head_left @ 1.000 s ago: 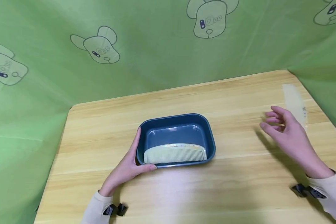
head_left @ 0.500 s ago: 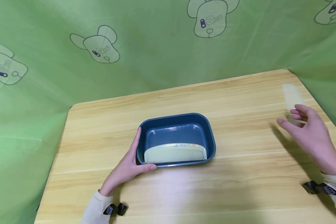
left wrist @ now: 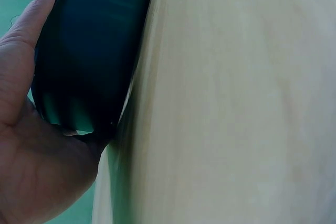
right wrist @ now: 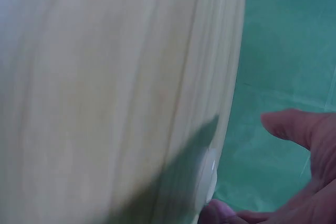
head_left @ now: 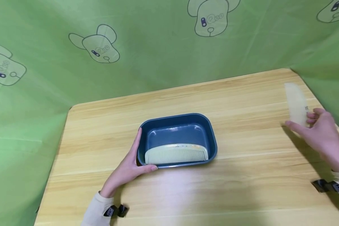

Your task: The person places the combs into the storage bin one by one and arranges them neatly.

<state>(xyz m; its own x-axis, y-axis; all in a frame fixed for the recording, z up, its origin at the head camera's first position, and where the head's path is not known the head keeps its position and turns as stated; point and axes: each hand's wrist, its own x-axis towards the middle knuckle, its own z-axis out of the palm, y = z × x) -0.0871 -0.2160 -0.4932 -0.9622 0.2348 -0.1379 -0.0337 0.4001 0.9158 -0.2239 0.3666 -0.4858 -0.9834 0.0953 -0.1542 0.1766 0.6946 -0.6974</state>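
Observation:
A blue plastic box (head_left: 175,136) stands near the middle of the table. My left hand (head_left: 128,168) holds its near left corner, thumb along the front wall and fingers along the left side. In the left wrist view the thumb lies against the box's dark outer wall (left wrist: 89,51). A pale comb (head_left: 176,154) sits inside the box along the front wall, teeth toward me. A second pale comb (head_left: 296,102) lies at the table's right. Over its near end hovers my right hand (head_left: 320,131), thumb on one side and fingers on the other, thumb and fingers apart.
The wooden table (head_left: 231,188) reaches close to a green cloth (head_left: 158,56) printed with cartoon heads. The table's right edge runs close beside the second comb. A small black device (head_left: 115,211) is strapped on each wrist.
My right hand has moved rightward to the second comb's near end, with thumb and fingers now on either side of it. The left hand and box stay in place.

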